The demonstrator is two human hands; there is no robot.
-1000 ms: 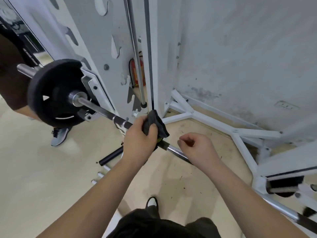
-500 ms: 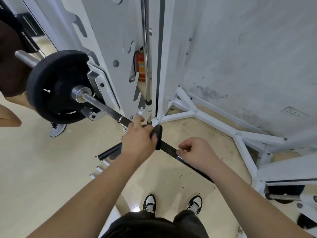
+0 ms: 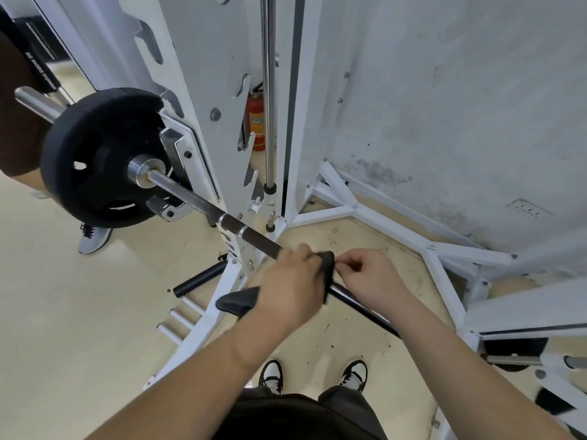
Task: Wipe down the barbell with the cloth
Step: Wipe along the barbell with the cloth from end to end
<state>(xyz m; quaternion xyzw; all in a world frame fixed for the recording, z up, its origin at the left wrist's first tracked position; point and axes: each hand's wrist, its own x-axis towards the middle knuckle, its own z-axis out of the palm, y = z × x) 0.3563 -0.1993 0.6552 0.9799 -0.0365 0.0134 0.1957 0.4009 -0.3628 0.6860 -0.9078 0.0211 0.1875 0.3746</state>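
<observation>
- The left hand [image 3: 289,284] is closed round the black cloth [image 3: 326,263], its fingers curled over the shaft of the barbell [image 3: 197,201] so that the cloth is pressed onto the bar.
- One end of the cloth is seen between the two hands; a loose flap sticks out below the left wrist.
- The right hand [image 3: 371,277] is held just beside the cloth with curled fingers, thumb and forefinger at the cloth's edge; whether the cloth is pinched cannot be told.
- The barbell is laid slantwise across the view, running from upper left down under the right forearm.
- A black weight plate [image 3: 95,160] is carried on the barbell's left sleeve, just outside the white rack [image 3: 203,90].
- A chrome guide rod [image 3: 269,90] is set upright in the rack, and a red fire extinguisher [image 3: 256,122] is seen behind it.
- Two black-and-white shoes [image 3: 271,376] are planted on the beige floor [image 3: 63,312] below the hands.
- A grey shoe [image 3: 92,238] of another person is seen under the plate.
</observation>
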